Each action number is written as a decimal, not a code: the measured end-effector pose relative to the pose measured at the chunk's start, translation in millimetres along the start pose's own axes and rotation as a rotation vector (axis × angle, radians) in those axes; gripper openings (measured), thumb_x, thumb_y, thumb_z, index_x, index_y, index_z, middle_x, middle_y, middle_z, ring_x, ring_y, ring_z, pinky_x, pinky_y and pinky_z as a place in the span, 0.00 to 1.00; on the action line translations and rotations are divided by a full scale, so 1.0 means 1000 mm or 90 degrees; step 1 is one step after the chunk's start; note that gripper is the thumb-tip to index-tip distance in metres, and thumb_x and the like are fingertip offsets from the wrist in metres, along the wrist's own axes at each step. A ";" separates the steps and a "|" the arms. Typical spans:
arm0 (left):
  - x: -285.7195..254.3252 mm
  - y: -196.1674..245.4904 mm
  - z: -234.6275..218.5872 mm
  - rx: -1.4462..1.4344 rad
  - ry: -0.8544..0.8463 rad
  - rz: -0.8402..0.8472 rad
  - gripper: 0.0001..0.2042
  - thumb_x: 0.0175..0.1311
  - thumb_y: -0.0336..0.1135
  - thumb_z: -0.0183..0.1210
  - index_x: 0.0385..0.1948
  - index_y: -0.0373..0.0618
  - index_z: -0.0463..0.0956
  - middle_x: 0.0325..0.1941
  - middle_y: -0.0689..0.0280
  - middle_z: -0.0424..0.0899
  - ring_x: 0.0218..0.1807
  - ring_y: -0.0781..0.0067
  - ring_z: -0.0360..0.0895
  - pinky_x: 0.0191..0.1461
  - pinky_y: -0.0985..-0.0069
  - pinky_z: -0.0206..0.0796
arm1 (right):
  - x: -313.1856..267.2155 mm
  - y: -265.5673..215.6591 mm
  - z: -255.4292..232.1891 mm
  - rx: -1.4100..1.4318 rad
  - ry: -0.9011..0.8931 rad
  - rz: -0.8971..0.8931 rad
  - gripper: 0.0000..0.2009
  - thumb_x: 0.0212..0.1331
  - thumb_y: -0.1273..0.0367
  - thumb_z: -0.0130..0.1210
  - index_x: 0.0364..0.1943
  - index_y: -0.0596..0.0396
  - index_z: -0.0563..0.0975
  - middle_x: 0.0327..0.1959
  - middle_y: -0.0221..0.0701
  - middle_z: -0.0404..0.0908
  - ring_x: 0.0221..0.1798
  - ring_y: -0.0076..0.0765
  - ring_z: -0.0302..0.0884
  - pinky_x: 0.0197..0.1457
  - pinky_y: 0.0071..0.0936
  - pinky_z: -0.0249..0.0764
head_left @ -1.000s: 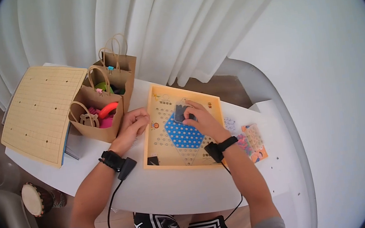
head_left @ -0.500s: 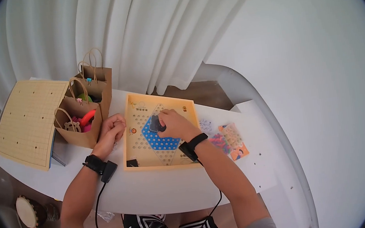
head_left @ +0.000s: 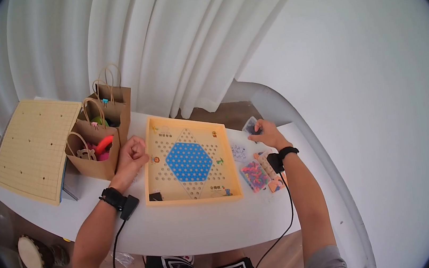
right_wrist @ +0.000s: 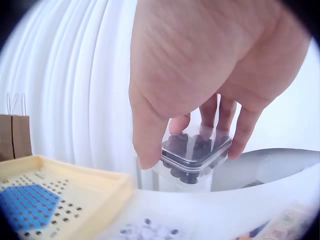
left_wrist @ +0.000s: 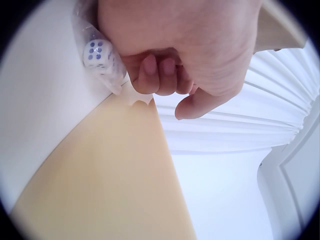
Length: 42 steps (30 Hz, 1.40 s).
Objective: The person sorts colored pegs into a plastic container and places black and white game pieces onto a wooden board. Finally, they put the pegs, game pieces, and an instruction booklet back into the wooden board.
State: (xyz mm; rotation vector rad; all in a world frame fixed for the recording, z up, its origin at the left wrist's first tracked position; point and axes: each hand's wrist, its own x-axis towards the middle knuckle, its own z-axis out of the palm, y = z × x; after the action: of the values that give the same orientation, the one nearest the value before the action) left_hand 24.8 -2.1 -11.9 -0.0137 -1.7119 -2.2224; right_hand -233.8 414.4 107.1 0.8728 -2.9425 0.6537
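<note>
My right hand (head_left: pixel 272 135) grips a small clear box of dark pieces (right_wrist: pixel 192 150) by its sides, thumb on one side and fingers on the other, beyond the wooden tray's right side. The tray (head_left: pixel 233 158) holds a board with a blue hexagon (head_left: pixel 189 161) and rows of holes. Beside the tray's left edge, my left hand (head_left: pixel 132 153) rests with its fingers loosely curled, nothing in them. Under that hand in the left wrist view lies a clear bag with a white die (left_wrist: pixel 99 54).
Right of the tray are white pieces (head_left: pixel 239 153), a box of colourful pieces (head_left: pixel 255 176) and another box partly under my right wrist. Paper bags (head_left: pixel 95 164) and a gridded board (head_left: pixel 34 150) stand at the left. A curtain (head_left: pixel 161 49) hangs behind.
My right hand has carried the clear box from above the blue hexagon rightward, past the tray's edge. My left hand has stayed by the tray's left edge. The head view has shifted.
</note>
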 end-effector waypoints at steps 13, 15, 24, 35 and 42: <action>0.006 -0.016 -0.006 0.047 -0.041 0.027 0.22 0.51 0.10 0.61 0.43 0.49 0.70 0.31 0.79 0.53 0.31 0.88 0.54 0.36 0.86 0.50 | 0.014 0.059 0.050 -0.052 -0.123 0.092 0.25 0.40 0.69 0.75 0.44 0.53 0.74 0.48 0.41 0.80 0.56 0.48 0.77 0.58 0.39 0.73; 0.005 -0.016 -0.006 0.051 -0.051 0.024 0.23 0.50 0.10 0.60 0.44 0.50 0.70 0.32 0.78 0.53 0.31 0.88 0.54 0.37 0.86 0.50 | 0.006 0.056 0.049 -0.046 -0.138 0.092 0.23 0.41 0.69 0.73 0.43 0.53 0.75 0.50 0.41 0.81 0.57 0.47 0.77 0.59 0.38 0.74; 0.002 -0.007 0.000 0.061 -0.085 0.036 0.31 0.47 0.09 0.59 0.52 0.53 0.68 0.38 0.77 0.54 0.37 0.87 0.55 0.40 0.87 0.51 | -0.011 0.033 0.056 0.034 -0.120 0.065 0.29 0.60 0.50 0.68 0.61 0.50 0.77 0.75 0.45 0.65 0.78 0.52 0.60 0.79 0.42 0.58; -0.002 0.007 0.006 0.110 -0.081 0.012 0.35 0.42 0.04 0.48 0.53 0.53 0.69 0.39 0.76 0.52 0.38 0.86 0.53 0.40 0.89 0.49 | -0.025 0.029 0.037 0.010 -0.265 0.009 0.35 0.50 0.52 0.75 0.66 0.41 0.80 0.82 0.54 0.51 0.85 0.58 0.46 0.84 0.47 0.49; 0.000 0.003 0.004 0.098 -0.069 0.025 0.33 0.42 0.04 0.48 0.52 0.52 0.70 0.38 0.76 0.52 0.37 0.85 0.53 0.39 0.88 0.49 | -0.042 0.030 0.042 0.018 -0.218 0.009 0.39 0.55 0.51 0.72 0.74 0.37 0.72 0.84 0.52 0.48 0.86 0.55 0.44 0.84 0.47 0.49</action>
State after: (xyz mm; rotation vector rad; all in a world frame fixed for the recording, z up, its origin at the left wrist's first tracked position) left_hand 25.2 1.0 -7.6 -0.1327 -1.9184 -2.0916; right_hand -209.2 442.6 52.4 1.0662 -3.2458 0.6017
